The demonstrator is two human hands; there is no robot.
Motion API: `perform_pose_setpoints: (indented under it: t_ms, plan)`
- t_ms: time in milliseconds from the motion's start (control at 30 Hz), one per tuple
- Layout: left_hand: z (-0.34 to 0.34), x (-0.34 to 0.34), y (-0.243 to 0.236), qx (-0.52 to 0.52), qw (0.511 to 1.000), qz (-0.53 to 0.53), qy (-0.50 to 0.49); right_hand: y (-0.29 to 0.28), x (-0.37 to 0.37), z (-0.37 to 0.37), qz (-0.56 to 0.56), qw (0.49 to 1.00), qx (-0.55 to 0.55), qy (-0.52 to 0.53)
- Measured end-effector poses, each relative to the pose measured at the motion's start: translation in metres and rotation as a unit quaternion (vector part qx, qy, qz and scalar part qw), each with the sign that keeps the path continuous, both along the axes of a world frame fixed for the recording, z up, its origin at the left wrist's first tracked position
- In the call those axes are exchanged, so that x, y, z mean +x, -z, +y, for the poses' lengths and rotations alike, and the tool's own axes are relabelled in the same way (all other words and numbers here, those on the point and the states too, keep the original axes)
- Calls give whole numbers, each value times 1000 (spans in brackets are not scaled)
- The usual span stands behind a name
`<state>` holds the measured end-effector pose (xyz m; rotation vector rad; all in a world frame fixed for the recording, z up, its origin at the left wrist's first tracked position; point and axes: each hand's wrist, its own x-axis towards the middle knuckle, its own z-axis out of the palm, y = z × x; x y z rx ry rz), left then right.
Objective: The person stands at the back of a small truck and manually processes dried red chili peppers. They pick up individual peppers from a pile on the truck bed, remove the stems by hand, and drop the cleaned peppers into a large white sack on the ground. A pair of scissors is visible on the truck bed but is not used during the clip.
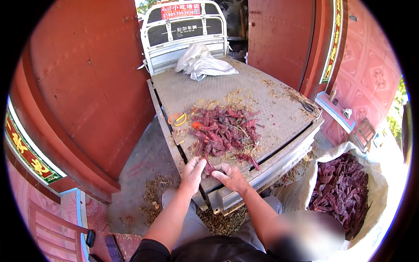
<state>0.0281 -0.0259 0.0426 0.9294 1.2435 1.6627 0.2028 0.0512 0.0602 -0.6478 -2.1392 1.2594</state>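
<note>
Both my hands meet at the near edge of a truck bed, closed on one dried red chili pepper [209, 167]. My left hand [193, 171] grips its left end with thumb and fingers, while my right hand [230, 176] pinches the other end. Just beyond my fingers lies a heap of dried chili peppers [224, 131], dark red and wrinkled, with one brighter orange-red one at its left side. A single chili [248, 160] lies apart, near the bed's edge. Left of the heap rest scissors [177, 118] with orange-yellow handles.
A large white sack [379, 187] full of dried chilies stands open at my right. On the metal truck bed [174, 89] lie a crumpled white sack [203, 61] and dark-handled scissors [305, 105]. Red metal doors [87, 83] flank the truck. Plant scraps [222, 220] litter the ground.
</note>
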Motion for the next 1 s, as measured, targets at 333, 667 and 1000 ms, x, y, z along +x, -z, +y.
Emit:
perform_pose_setpoints:
  t_ms: [333,667,1000]
  plan:
    - [18,-12,19,61,991,-121,-4,10,-10,-2,-4,999,22,34]
    - [12,-8,11,69,988,-138,-8,4,-6,-1,-4,997,79,24]
    - [12,-10,14,71,987,-143,-3,7,-7,-10,-79,977,190,61]
